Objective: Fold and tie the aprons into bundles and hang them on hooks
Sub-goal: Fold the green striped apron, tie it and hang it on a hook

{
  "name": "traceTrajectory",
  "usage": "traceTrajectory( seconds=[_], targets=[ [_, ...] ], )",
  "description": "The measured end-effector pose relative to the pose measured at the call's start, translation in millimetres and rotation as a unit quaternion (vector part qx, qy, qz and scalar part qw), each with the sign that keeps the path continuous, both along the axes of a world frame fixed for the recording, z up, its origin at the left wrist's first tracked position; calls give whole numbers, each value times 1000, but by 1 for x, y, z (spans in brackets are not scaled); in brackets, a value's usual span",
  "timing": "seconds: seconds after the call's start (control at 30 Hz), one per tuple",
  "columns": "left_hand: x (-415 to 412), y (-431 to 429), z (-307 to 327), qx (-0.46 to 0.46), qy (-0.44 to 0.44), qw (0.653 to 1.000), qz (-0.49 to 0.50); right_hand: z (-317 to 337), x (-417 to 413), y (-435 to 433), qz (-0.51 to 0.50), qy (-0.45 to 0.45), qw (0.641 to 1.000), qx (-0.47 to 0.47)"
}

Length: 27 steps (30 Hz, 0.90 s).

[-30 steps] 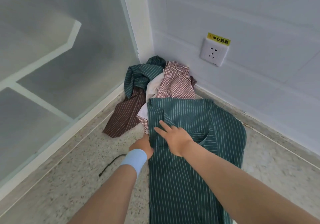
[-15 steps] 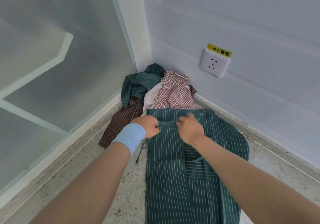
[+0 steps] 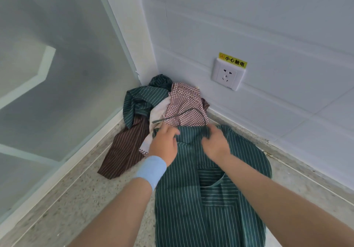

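Note:
A green striped apron (image 3: pixel 193 199) lies folded lengthwise on the speckled floor, its pocket facing up. Both hands are at its far top edge. My left hand (image 3: pixel 164 141), with a blue wristband, pinches the cloth at the top left corner. My right hand (image 3: pixel 215 141) grips the top edge at the right, where a thin dark strap (image 3: pixel 180 114) loops up over the pile behind. In the corner lies that pile of aprons: a red checked one (image 3: pixel 183 101), another green striped one (image 3: pixel 141 99) and a brown striped one (image 3: pixel 124 149).
A frosted glass partition (image 3: pixel 57 84) with a white base runs along the left. A tiled wall on the right carries a white socket (image 3: pixel 228 76) with a yellow warning label. No hooks are in view.
One second ago my right hand lay flat on the apron. Both hands then moved up to its top edge. The strap, held taut between them, now loops loose over the checked apron.

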<state>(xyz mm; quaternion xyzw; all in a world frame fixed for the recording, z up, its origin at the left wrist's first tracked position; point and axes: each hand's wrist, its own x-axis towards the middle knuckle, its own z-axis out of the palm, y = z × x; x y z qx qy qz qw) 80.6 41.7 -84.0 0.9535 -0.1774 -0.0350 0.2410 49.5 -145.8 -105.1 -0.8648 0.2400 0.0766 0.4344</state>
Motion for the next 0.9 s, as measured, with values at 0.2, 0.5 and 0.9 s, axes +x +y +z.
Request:
traceTrajectory(
  seconds=[0.2, 0.5, 0.9],
  targets=[
    [-85, 24, -62, 164, 78, 982, -41, -33, -75, 26, 318, -57, 905, -276],
    [-148, 34, -60, 170, 50, 982, -58, -31, -149, 38, 348, 14, 871, -345],
    [-214, 70, -75, 307, 203, 903, -221, -33, -267, 30, 346, 178, 877, -281]
  ],
)
